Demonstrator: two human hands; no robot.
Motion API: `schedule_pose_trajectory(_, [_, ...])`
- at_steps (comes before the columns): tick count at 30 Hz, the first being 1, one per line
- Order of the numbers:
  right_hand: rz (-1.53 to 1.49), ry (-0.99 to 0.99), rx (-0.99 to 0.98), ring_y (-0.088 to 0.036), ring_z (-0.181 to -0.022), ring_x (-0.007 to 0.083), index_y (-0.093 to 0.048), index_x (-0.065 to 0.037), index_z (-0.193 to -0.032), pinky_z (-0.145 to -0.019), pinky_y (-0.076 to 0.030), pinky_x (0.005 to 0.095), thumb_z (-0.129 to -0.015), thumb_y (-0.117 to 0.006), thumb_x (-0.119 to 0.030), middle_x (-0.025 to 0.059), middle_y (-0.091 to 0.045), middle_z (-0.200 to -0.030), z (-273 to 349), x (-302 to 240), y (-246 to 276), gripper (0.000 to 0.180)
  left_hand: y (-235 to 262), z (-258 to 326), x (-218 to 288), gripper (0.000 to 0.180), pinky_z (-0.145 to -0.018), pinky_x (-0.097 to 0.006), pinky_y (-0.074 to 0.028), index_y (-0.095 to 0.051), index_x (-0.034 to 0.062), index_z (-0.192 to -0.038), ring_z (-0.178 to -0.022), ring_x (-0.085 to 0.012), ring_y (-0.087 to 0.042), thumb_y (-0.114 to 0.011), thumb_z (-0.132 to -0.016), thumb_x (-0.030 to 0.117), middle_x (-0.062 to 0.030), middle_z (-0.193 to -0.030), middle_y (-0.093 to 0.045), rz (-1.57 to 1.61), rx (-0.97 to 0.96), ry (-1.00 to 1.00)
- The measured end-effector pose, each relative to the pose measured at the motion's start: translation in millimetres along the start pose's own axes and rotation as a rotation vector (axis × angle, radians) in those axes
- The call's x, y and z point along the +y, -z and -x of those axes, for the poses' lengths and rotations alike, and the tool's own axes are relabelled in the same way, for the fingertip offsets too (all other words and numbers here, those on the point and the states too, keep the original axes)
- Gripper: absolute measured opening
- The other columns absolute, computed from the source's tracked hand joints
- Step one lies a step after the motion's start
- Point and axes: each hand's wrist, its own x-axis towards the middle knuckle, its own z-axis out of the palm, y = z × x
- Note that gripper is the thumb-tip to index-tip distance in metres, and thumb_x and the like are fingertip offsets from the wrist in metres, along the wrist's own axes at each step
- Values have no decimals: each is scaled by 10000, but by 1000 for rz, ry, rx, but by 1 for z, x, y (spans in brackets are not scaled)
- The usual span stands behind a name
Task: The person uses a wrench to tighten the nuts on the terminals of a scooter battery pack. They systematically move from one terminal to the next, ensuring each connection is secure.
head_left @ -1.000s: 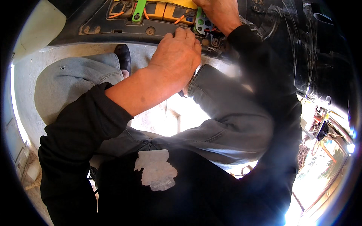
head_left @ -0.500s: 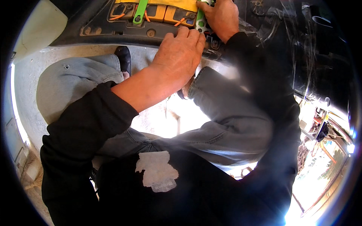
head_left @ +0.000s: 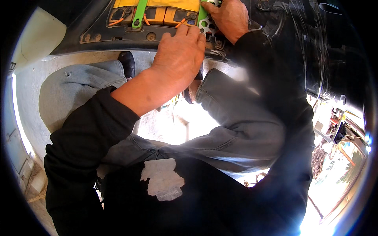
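Note:
A green-and-white bracket (head_left: 204, 24) full of holes lies at the right end of a row of yellow batteries (head_left: 175, 15) set in a black housing. My right hand (head_left: 230, 19) is closed around its far part, thumb on the left side and the other fingers mostly out of sight. At the bracket's near end is my left hand (head_left: 179, 51), fingers bent and pressed together against the housing's edge. What its fingertips grip is hidden. A plain green strap (head_left: 139, 13) runs across the batteries farther left, with orange cables (head_left: 119, 21) beside it.
The dark housing rim (head_left: 94, 38) runs along the front of the batteries. Clear plastic film or tape (head_left: 305, 43) covers black panels at the right. My bent legs in grey jeans (head_left: 78, 84) flank the pale floor. A whitish panel (head_left: 39, 35) stands at the left.
The view has shifted a little, so the batteries and bracket sit slightly farther left. My left hand appears somewhat farther left; both hands stay by the bracket.

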Motion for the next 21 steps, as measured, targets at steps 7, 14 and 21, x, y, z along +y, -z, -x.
schedule_pose_trajectory(7, [43,24,-90,-679,-867,442,-622,66,-1136,-761,-552,488,-853,-766,-321,288,-683,-921,1,-7,26,500,1,0,-4,510,-837,-433,-536,-648,28,-1295,-1187,-326,-566,-772,-827,191,-153,-1212,-590,23,12,5])
schedule_pose_trajectory(14, [27,-33,-65,-666,-849,452,-649,57,-1013,-766,-546,505,-839,-784,-323,288,-669,-891,-2,-4,14,439,0,1,-4,528,-824,-424,-534,-630,21,-1333,-1158,-318,-570,-753,-842,173,-155,-1195,-583,5,25,-19])
schedule_pose_trajectory(21, [-74,146,-11,-640,-902,474,-647,74,-910,-800,-526,517,-839,-795,-298,317,-643,-938,-12,6,-8,407,2,-1,-3,553,-835,-422,-522,-603,20,-1381,-1154,-324,-566,-735,-861,156,-165,-1215,-570,28,-5,-27])
